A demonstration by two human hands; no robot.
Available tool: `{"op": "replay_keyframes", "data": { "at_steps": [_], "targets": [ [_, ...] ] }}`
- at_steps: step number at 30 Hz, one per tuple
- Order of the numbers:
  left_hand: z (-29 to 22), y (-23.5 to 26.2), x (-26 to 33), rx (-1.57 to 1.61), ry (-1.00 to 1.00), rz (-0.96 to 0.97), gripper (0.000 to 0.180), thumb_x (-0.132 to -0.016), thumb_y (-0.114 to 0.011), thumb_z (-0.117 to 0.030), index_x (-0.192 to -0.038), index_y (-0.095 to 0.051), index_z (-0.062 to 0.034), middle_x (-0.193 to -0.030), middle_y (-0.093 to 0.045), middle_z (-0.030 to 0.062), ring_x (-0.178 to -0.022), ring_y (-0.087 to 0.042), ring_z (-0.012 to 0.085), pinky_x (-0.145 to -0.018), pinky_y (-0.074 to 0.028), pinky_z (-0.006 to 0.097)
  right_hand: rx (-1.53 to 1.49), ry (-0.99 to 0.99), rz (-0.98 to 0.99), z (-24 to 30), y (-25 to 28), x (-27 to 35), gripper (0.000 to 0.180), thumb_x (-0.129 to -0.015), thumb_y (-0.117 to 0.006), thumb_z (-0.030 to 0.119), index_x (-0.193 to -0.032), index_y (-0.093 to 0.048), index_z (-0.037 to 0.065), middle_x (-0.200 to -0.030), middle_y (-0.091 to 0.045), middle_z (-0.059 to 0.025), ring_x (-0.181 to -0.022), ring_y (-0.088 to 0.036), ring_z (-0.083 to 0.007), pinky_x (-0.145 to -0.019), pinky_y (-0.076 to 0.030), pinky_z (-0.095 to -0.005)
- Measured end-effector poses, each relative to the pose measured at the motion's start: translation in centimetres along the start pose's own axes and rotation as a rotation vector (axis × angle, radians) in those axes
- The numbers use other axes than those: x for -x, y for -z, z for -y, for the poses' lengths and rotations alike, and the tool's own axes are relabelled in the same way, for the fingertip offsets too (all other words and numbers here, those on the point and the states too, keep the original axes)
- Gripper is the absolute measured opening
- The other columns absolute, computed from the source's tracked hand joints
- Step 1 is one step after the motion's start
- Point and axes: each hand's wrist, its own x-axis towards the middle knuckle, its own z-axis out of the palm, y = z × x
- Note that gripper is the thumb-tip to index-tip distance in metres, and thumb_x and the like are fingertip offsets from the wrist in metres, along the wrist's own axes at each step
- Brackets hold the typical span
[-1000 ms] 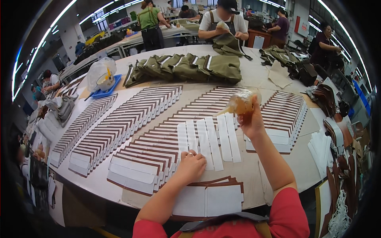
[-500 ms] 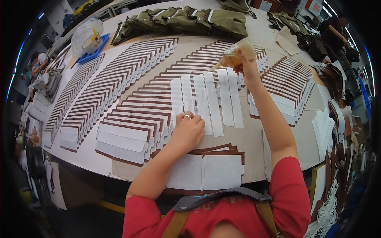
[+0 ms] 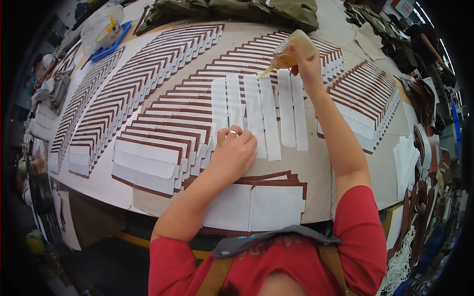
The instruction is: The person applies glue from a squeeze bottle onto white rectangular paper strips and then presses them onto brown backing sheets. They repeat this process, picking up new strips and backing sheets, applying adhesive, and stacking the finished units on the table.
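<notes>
My right hand is wrapped round a translucent squeeze bottle with yellowish liquid inside. The bottle is tilted, its thin nozzle pointing down and left at the far ends of the white strips. Whether the tip touches them I cannot tell. Those long strips lie side by side in pairs on the table. My left hand, a ring on one finger, is closed with bent fingers bunched on the near end of a white strip; its fingertips are partly hidden. Closer to me sits a stack of brown-edged white panels.
Overlapping rows of brown-edged white pieces fan across the table, with another row at right. Olive-green fabric bundles lie at the far edge. A blue tray holds a cup. Loose white strips lie at the right edge.
The view has shifted a little, so the table sits higher in the picture. The bottle's nozzle has moved slightly closer to the strips' far ends. My left hand stays on the strips.
</notes>
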Motion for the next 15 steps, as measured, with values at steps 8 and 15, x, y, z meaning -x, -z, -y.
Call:
{"op": "replay_keyframes", "data": {
  "at_steps": [8,15],
  "targets": [
    [-0.1,0.0,-0.1,0.017,0.003,-0.017,0.016,-0.07,-0.066,-0.012,-0.084,-0.06,-0.0093,-0.088,-0.058,-0.0013,-0.091,-0.052,0.021,-0.083,-0.03,0.038,-0.014,-0.108,0.095,2.1,1.4,4.6,0.062,-0.076,-0.072,0.042,-0.11,-0.039,0.001,-0.078,-0.054,-0.0072,-0.046,-0.046,-0.0067,-0.036,-0.038,-0.0187],
    [-0.3,0.3,-0.2,0.013,0.028,0.034,0.015,-0.071,-0.066,-0.013,-0.085,-0.061,-0.0094,-0.09,-0.06,-0.0012,-0.094,-0.052,0.0214,-0.086,-0.031,0.038,-0.002,-0.185,0.152,2.6,2.7,9.6,0.061,-0.077,-0.072,0.04,-0.112,-0.04,0.001,-0.079,-0.055,-0.0067,-0.046,-0.047,-0.0066,-0.037,-0.038,-0.0183]
  ]
}}
